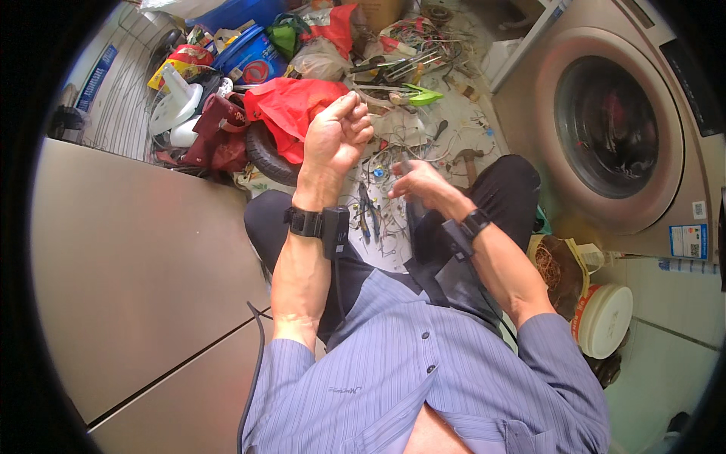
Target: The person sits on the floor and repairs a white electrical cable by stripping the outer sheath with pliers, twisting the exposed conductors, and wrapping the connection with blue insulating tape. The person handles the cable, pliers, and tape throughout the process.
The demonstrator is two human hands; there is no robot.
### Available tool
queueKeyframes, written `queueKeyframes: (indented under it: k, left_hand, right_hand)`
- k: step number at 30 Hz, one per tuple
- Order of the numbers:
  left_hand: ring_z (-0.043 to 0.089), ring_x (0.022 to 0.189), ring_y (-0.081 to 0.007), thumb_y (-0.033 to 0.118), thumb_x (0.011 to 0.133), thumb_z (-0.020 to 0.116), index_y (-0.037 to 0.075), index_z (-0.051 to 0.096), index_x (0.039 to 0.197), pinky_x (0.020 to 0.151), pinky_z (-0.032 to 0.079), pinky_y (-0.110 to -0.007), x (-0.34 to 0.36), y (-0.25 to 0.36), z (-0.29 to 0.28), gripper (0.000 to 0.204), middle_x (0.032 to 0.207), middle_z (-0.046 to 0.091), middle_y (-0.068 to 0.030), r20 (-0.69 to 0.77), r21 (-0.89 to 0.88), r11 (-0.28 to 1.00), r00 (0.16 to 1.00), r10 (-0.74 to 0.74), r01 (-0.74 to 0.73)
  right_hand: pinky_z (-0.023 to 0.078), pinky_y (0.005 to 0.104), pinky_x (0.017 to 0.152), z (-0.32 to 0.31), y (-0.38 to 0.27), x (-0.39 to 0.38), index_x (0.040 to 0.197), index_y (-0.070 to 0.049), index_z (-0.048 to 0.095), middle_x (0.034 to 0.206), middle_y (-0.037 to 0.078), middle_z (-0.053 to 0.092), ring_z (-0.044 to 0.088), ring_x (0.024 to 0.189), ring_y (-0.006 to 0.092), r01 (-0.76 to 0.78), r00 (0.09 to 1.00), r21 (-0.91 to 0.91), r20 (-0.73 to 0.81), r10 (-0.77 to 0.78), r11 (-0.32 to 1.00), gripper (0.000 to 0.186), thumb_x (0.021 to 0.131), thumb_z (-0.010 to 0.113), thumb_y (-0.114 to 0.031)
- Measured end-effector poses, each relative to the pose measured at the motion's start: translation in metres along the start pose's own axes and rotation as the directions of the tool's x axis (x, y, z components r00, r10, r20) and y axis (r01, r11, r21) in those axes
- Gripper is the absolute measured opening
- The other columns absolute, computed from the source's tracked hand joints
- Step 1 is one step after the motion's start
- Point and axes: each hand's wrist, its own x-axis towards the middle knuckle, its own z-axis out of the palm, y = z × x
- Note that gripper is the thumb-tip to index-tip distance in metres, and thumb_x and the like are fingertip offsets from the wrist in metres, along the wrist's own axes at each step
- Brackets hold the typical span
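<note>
My left hand is raised in front of a red plastic bag, palm turned up and fingers curled in. Whatever those fingers hold, if anything, is hidden. To its right and slightly lower is my right hand, its fingers pointing left and smeared by motion. A greyish blur shows by its fingertips, too unclear to name. Below and between the hands, a pair of dark-handled pliers lies among wire scraps on the pale floor. A hammer rests just right of my right hand, near my knee.
A tyre sits under the red bag. Behind it are a blue bucket and heaped cables. A washing machine stands right, above a bag of copper wire and a lidded white bucket. Flat beige panels border my left.
</note>
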Motion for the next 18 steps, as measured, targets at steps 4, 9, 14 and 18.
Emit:
queueKeyframes:
  k: [4, 9, 14, 18]
  left_hand:
    - [0.035, 0.062, -0.0102, 0.018, 0.108, 0.053, 0.008, 0.054, 0.091, 0.053, 0.029, -0.025, -0.011, 0.007, 0.017, 0.020, 0.075, 0.043, 0.0014, 0.078, -0.002, 1.000, 0.997, -0.001, 0.001]
    - [0.035, 0.062, -0.0105, 0.018, 0.107, 0.055, 0.007, 0.054, 0.089, 0.052, 0.028, -0.025, -0.027, 0.019, 0.028, 0.021, 0.076, 0.045, 0.0000, 0.108, -0.072, 0.997, 0.994, 0.034, -0.027]
    - [0.032, 0.061, -0.0107, 0.019, 0.107, 0.055, 0.007, 0.054, 0.089, 0.052, 0.027, -0.026, -0.037, 0.044, 0.028, 0.022, 0.075, 0.041, 0.0003, 0.208, -0.106, 0.992, 0.974, 0.093, -0.072]
    - [0.030, 0.062, -0.0106, 0.016, 0.107, 0.055, 0.006, 0.053, 0.090, 0.052, 0.025, -0.026, -0.055, 0.078, 0.010, 0.019, 0.075, 0.035, 0.0013, 0.216, -0.044, 0.978, 0.953, 0.211, -0.206]
  right_hand:
    - [0.047, 0.0291, 0.060, 0.027, 0.006, 0.014, 0.128, -0.001, 0.064, 0.090, 0.005, 0.070, 0.064, 0.073, 0.0133, 0.049, 0.988, 0.042, 0.144, -0.054, 0.998, 0.052, 0.078, 0.076, -0.004]
    - [0.047, 0.0276, 0.061, 0.052, 0.009, 0.020, 0.115, -0.002, 0.070, 0.091, 0.004, 0.073, 0.065, 0.074, 0.0114, 0.072, 0.964, 0.147, 0.243, -0.107, 0.986, 0.027, 0.090, 0.074, -0.009]
    - [0.047, 0.0255, 0.058, 0.058, 0.007, 0.021, 0.105, -0.003, 0.070, 0.090, 0.005, 0.074, 0.064, 0.070, 0.0103, 0.077, 0.953, 0.133, 0.281, -0.112, 0.988, 0.018, 0.091, 0.077, -0.011]
    - [0.049, 0.0252, 0.059, 0.038, -0.011, 0.014, 0.102, 0.000, 0.070, 0.091, 0.008, 0.075, 0.062, 0.069, 0.0093, 0.167, 0.967, 0.180, 0.162, -0.197, 0.969, 0.017, 0.092, 0.076, -0.013]
